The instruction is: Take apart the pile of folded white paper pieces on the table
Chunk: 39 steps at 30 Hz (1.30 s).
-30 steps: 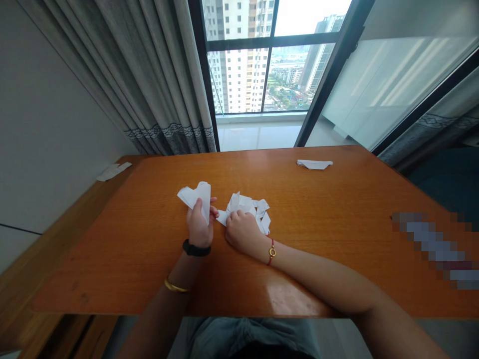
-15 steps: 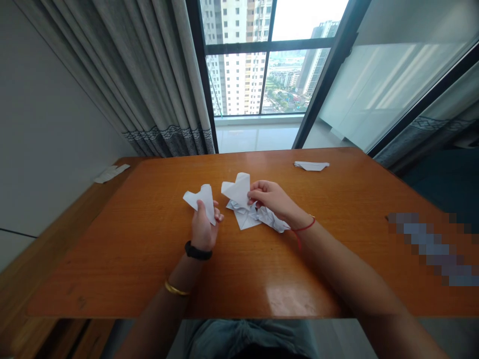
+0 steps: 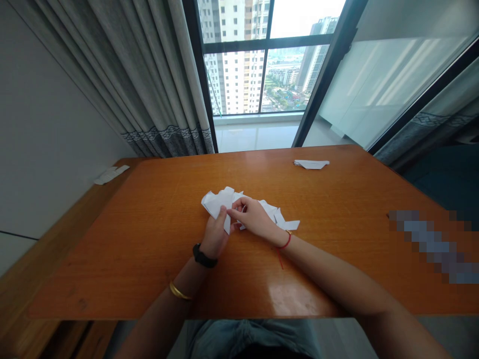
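Both hands meet over the middle of an orange wooden table (image 3: pixel 149 259). My left hand (image 3: pixel 216 234) is closed on white folded paper pieces (image 3: pixel 218 201), thumb pressed on top. My right hand (image 3: pixel 253 217) pinches the same bunch from the right side, fingertips touching the left thumb. Behind and to the right of my right hand lies a small heap of crumpled and folded white paper (image 3: pixel 279 217) on the tabletop.
A folded white paper shape (image 3: pixel 311 163) lies near the table's far right edge. A paper strip (image 3: pixel 110 174) rests on the ledge at the far left. Grey curtains (image 3: pixel 149 75) and a window stand beyond the table. A blurred patch covers the right edge.
My right hand lifted a folded piece from the heap and brought it left to the piece in my left hand. The left hand moved right; both pieces are now held together.
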### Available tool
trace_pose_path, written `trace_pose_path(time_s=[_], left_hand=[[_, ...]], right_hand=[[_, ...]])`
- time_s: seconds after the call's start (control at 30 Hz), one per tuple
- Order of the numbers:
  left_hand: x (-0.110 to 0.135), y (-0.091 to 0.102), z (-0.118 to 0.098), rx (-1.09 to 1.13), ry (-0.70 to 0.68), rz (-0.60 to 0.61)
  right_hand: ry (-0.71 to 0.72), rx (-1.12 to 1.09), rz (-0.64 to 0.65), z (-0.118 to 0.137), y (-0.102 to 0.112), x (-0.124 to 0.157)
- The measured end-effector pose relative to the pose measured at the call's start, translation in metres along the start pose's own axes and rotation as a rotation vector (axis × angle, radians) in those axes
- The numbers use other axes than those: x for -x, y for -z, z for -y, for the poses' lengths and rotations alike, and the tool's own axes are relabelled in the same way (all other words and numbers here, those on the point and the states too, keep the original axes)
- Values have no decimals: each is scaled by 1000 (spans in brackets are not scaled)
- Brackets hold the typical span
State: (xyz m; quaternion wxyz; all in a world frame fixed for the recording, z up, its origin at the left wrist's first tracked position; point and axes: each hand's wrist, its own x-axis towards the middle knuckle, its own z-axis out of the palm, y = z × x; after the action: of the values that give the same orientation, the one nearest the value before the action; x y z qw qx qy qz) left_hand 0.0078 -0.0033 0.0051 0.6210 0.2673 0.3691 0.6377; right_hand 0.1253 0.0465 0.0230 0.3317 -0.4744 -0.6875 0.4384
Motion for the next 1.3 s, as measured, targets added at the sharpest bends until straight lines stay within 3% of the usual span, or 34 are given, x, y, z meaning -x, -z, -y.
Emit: trace_pose_path(time_s=[0.1,0.23,0.37,0.43,0.57,0.73,0.87,1.0,1.17,1.3], left_hand=[[2,-1,-3,-52,41,46],[8,-3,-8,-154,196,164],[11,0,-10,-227,323,274],[9,3,-7,-290,333,278],[6,10,0,-491,277,257],[5,13,2,-650,228,308],[7,14,-3,-705,265,378],[5,13,-2,-703,286,457],[0,14,5,-613,73,275],[1,16,7,-668,-36,221]], right_hand=[[43,96,-35,4,15,-4],[9,-74,251,12,34,-9],[-8,-109,339,20,46,-8],[66,-19,375,25,51,-5],[295,406,333,36,55,5],[357,731,385,42,49,18],[283,757,314,42,53,18],[187,743,442,41,61,8],[65,550,320,35,73,-7],[13,452,306,26,74,-11]])
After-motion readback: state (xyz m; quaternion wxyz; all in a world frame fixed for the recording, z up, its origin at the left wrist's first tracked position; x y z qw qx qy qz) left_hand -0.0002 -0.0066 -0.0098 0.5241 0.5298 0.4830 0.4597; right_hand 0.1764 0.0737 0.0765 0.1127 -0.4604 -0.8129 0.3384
